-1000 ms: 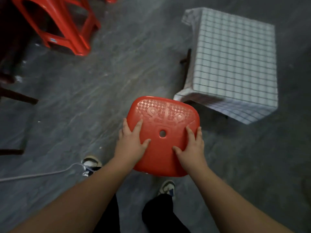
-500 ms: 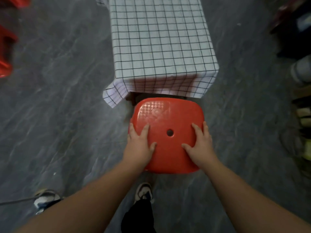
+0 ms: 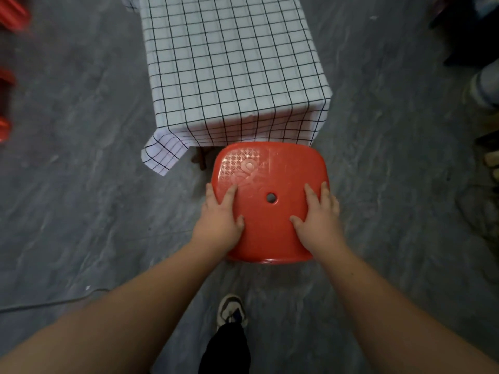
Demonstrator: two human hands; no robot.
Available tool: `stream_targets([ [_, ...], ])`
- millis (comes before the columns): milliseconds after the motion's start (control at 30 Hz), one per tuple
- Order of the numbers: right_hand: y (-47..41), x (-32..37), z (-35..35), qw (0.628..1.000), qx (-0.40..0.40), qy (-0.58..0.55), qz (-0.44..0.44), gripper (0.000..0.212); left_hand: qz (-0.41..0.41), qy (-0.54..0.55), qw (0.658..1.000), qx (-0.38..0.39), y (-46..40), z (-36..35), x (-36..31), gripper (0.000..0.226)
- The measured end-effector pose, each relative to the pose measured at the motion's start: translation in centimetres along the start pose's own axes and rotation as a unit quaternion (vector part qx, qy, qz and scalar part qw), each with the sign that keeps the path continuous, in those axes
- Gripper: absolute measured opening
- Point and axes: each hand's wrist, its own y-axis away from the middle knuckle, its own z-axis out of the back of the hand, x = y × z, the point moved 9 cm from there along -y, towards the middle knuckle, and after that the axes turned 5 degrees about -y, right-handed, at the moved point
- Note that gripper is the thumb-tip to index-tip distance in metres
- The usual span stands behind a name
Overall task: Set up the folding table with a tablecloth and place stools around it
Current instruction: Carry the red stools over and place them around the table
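Note:
A red plastic stool (image 3: pixel 270 184) with a hole in its seat is right in front of me, its far edge at the near end of the folding table. The table is covered by a white tablecloth with a black grid (image 3: pixel 229 63) that hangs over the near edge. My left hand (image 3: pixel 220 222) grips the seat's left side and my right hand (image 3: pixel 320 220) grips its right side, thumbs on top. The stool's legs are hidden under the seat.
Grey stone floor (image 3: pixel 81 198) lies all around. Blurred red stools (image 3: pixel 6 85) sit at the far left edge. Dark clutter and shoes (image 3: pixel 483 87) line the right edge. A thin cable (image 3: pixel 40 303) runs across the floor at lower left. My shoe (image 3: pixel 232 311) is below the stool.
I have turned and stepped to face the table's end while carrying the stool. The stool now sits centred against the table's near edge, closer than before.

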Motion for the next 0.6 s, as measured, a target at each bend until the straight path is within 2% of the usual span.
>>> stream_targets([
  [100, 1.1, 1.6, 1.7, 1.0, -0.017, -0.014, 0.0, 0.075, 0.004, -0.015, 1.0, -0.008, 1.3, 2.8, -0.3, 0.073],
  [233, 3.0, 6.2, 4.5, 0.995, -0.061, -0.043, 0.059, 0.066, 0.005, 0.001, 0.999, -0.039, 3.0, 7.4, 0.4, 0.07],
  [367, 5.0, 11.8, 5.0, 0.99, -0.063, -0.052, 0.113, 0.064, -0.006, 0.015, 0.997, -0.074, 4.7, 11.8, 2.1, 0.065],
  [467, 6.3, 16.8, 3.9, 0.986, -0.053, -0.048, 0.152, 0.065, -0.014, 0.009, 0.993, -0.116, 5.7, 15.1, 4.7, 0.065],
  [600, 8.2, 24.3, 1.3, 0.976, -0.049, -0.064, 0.205, 0.065, -0.001, -0.004, 0.991, -0.136, 6.3, 18.5, 10.8, 0.064],
])
